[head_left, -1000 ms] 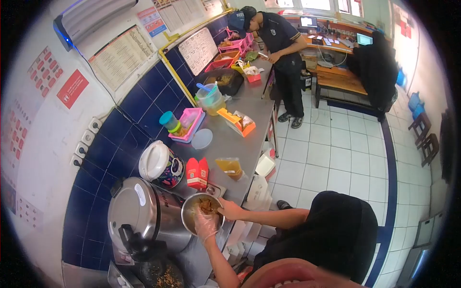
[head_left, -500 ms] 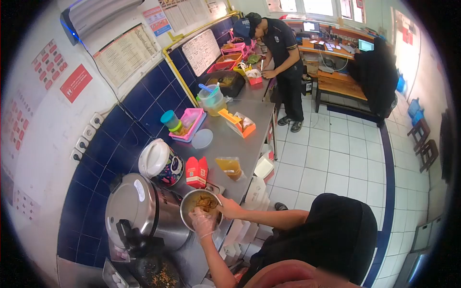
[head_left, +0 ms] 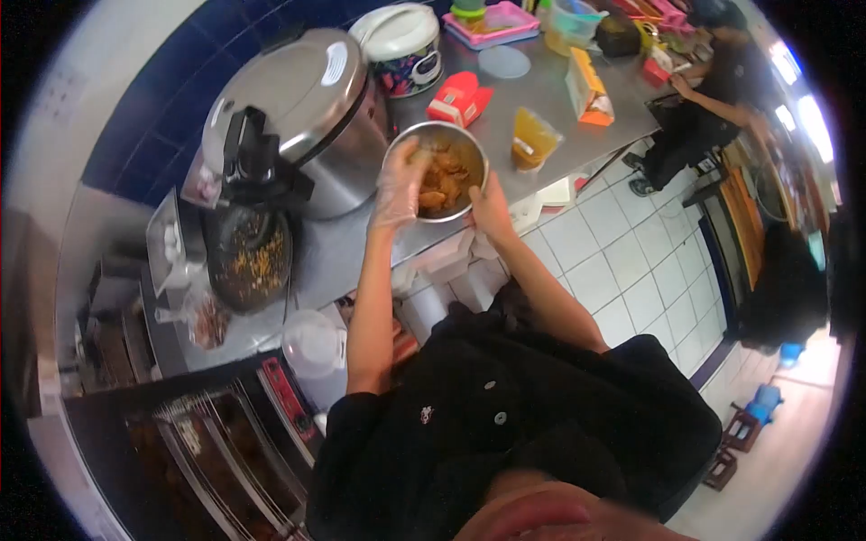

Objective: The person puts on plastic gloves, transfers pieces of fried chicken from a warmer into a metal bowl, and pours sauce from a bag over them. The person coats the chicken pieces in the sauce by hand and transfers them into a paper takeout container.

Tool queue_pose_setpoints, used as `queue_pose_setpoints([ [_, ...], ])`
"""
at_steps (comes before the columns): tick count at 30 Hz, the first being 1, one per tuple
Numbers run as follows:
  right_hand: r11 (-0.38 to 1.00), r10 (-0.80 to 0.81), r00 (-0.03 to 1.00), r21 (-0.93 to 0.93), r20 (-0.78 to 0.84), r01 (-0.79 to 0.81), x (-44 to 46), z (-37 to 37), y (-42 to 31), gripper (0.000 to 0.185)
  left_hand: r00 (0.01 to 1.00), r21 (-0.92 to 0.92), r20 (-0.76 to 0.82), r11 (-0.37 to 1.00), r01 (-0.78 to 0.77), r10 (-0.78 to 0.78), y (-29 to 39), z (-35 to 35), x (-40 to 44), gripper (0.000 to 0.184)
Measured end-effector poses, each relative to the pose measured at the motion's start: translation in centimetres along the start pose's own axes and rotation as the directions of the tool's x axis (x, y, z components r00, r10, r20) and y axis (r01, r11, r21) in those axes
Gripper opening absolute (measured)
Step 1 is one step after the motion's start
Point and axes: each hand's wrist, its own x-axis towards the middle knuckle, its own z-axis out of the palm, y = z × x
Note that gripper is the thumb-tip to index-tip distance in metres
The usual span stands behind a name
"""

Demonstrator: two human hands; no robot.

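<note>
Two hands: both at the bowl (head_left: 475,155), right of the cooker (head_left: 298,104), near the worktop (head_left: 329,252) edge.
Right hand (head_left: 490,212): closed on the bowl's right rim; a firm grip here should keep it from swinging.
Left hand (head_left: 401,185): gloved, fingers loosely curled inside the left rim; whether they pinch anything is too blurred to tell.
Pieces (head_left: 448,180): brown, in the bowl; gentle handling from below should keep them whole.
Hidden: bowl's underside, so resting or lifted is unclear.
Cut off: green tub (head_left: 469,16), far edge.
Blurred: co-worker (head_left: 717,108), far right.
</note>
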Motion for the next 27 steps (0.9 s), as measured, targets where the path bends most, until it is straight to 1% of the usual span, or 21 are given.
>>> queue_pose_setpoints([
  [1,1.000,0.009,1.000,-0.007,0.023,-0.008,-0.3,0.1,-1.0,0.042,1.000,-0.002,-0.025,1.000,0.007,-0.008,0.0,-0.2,-0.4,0.055],
  [2,0.999,0.038,0.999,-0.029,0.030,-0.037,-0.7,0.4,-1.4,0.040,0.969,0.447,0.169,0.862,-0.237,0.179,-0.2,-0.7,-0.9,0.061],
  [4,0.996,0.073,0.996,-0.053,0.045,-0.071,-1.4,1.0,-1.0,0.038,0.883,0.736,0.411,0.489,-0.468,0.227,0.8,-0.3,-2.2,0.068],
  [6,0.998,0.059,0.997,-0.004,0.047,-0.058,-1.8,1.3,-0.2,0.037,0.955,0.767,0.238,0.570,-0.295,0.175,2.3,0.8,-2.7,0.044],
  [7,0.998,0.061,0.997,-0.005,0.048,-0.061,-1.8,1.2,-0.5,0.037,0.977,0.741,0.169,0.637,-0.213,0.130,-1.4,0.0,-1.3,0.032],
  [8,0.996,0.082,0.993,-0.048,0.089,-0.078,-2.0,1.1,-1.0,0.036,0.978,0.741,0.167,0.639,-0.207,0.123,-2.9,-0.4,-0.5,0.032],
  [10,0.991,0.115,0.986,-0.084,0.122,-0.105,-2.0,1.0,-0.7,0.034,0.976,0.814,0.122,0.545,-0.202,0.180,-2.0,-0.6,-0.5,0.027],
  [11,0.994,0.092,0.994,-0.065,0.064,-0.087,-1.5,0.9,-0.2,0.033,0.996,0.759,0.090,0.649,-0.055,-0.022,-1.5,-0.8,-0.5,0.023],
  [12,0.997,0.065,0.998,-0.050,0.008,-0.065,-1.2,0.8,0.4,0.031,0.995,0.760,0.092,0.648,-0.052,-0.027,-2.5,-1.1,-0.5,0.023],
  [13,0.989,0.140,0.990,-0.053,0.002,-0.140,-1.1,1.2,1.5,0.031,0.958,0.715,0.097,0.650,-0.256,0.270,-3.7,-1.6,-0.1,0.026],
  [14,0.989,0.139,0.990,-0.051,0.004,-0.138,-0.6,0.9,2.5,0.031,0.835,0.670,0.082,0.590,-0.450,0.544,-4.8,-2.3,0.4,0.028],
  [15,0.978,0.196,0.977,-0.092,0.083,-0.188,0.0,0.3,3.4,0.034,0.945,0.708,0.096,0.646,-0.287,0.314,-2.7,-2.5,-0.2,0.034],
  [16,0.962,0.258,0.953,-0.132,0.158,-0.239,0.1,0.2,4.1,0.038,0.946,0.711,0.099,0.643,-0.284,0.308,-1.2,-2.6,-0.9,0.034],
  [17,0.963,0.258,0.953,-0.127,0.159,-0.240,-0.1,0.6,4.3,0.038,0.959,0.689,0.070,0.682,-0.245,0.273,0.1,-2.7,-1.4,0.037],
  [18,0.972,0.236,0.966,-0.049,0.103,-0.232,-0.5,1.1,4.4,0.035,0.970,0.661,0.036,0.722,-0.203,0.240,0.5,-2.8,-1.7,0.040],
  [19,0.976,0.217,0.975,0.028,0.051,-0.218,-0.5,1.5,4.4,0.032,0.960,0.596,0.006,0.770,-0.229,0.280,0.1,-3.3,-2.0,0.038],
  [20,0.976,0.214,0.975,0.027,0.061,-0.216,0.0,1.3,4.1,0.032,0.959,0.600,-0.002,0.767,-0.225,0.283,0.0,-3.5,-2.0,0.038],
  [21,0.976,0.211,0.968,0.023,0.134,-0.216,0.3,0.9,4.2,0.032,0.974,0.288,-0.106,0.944,-0.162,0.200,-0.3,-3.8,-2.2,0.037],
  [22,0.976,0.209,0.957,0.023,0.203,-0.218,0.2,0.9,4.3,0.033,0.982,-0.063,-0.171,0.993,-0.095,0.083,-0.6,-4.2,-2.5,0.036],
  [25,0.980,0.191,0.974,0.026,0.120,-0.196,0.9,2.3,5.2,0.033,0.973,-0.159,-0.204,0.976,-0.147,0.113,-0.1,-6.2,-3.4,0.040],
  [27,0.982,0.189,0.967,-0.003,0.171,-0.191,1.7,1.6,5.2,0.033,0.966,-0.245,-0.241,0.957,-0.156,0.095,0.5,-7.1,-4.1,0.037],
])
